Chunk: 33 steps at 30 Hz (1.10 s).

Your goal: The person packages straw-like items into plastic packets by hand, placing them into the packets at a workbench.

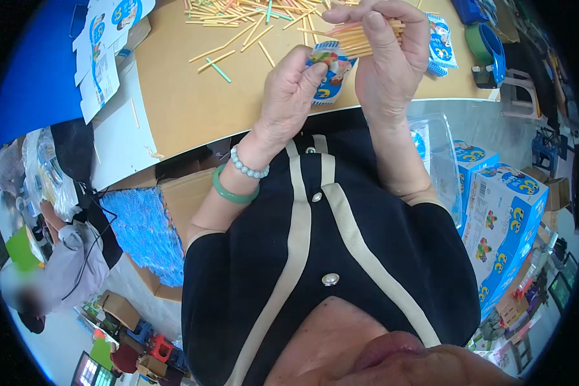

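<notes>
Sticks (pixel 238 16) lie loose all over the big brown table (pixel 193 96), up at 12 o'clock. Over at 4 o'clock, 2 blue-and-white printed cartons (pixel 505 219) stand beside the table. At 8 o'clock another person (pixel 64 264) in grey sits well apart. Flat, unfolded cartons (pixel 106 45) rest on the table's edge at 11 o'clock.

Now the hands, both raised above the near edge of the table. The right hand (pixel 389 58), at 1 o'clock, has its fingers curled tight round a bundle of sticks (pixel 367 38), the ends poking out to both sides. The left hand (pixel 293 93), just beside it at 12 o'clock, pinches a small printed packet (pixel 331 71) between thumb and fingers. The bundle's left ends are right at the packet's top.

A second packet (pixel 441 42) lies on the table at 1 o'clock. On the left wrist sit a green bangle (pixel 228 192) and a bead bracelet (pixel 248 168).
</notes>
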{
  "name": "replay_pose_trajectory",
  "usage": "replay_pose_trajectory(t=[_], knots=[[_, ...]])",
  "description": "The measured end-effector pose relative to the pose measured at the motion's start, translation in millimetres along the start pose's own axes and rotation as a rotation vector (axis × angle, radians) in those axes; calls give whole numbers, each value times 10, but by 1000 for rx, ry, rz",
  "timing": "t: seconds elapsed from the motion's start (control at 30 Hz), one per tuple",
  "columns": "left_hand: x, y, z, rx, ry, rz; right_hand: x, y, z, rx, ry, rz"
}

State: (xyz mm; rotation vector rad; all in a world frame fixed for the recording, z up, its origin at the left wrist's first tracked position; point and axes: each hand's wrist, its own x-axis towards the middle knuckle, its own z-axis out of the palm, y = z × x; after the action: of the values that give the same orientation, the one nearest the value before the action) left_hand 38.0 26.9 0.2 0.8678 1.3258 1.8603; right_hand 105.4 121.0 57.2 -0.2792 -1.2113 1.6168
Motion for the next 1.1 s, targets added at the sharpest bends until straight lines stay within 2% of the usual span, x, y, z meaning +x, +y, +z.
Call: replay_pose_trajectory(t=[0.07, 0.17, 0.33, 0.43, 0.73, 1.1], knots=[[9, -13, 23, 60, -3, 29, 36, 85, -56, -6, 23, 7], [14, -55, 0, -3, -8, -80, 237, 486, -183, 686, -249, -333], [21, -76, -76, -88, -29, -150, 211, 379, -118, 737, -218, -320], [26, -16, -72, -92, -30, -192, 67, 20, -40, 8, 14, -13], [51, -5, -122, -48, -77, -176, 116, 53, -42, 83, 75, -58], [97, -23, -82, -81, 0, -137, 33, -29, -2, -62, 27, -102]])
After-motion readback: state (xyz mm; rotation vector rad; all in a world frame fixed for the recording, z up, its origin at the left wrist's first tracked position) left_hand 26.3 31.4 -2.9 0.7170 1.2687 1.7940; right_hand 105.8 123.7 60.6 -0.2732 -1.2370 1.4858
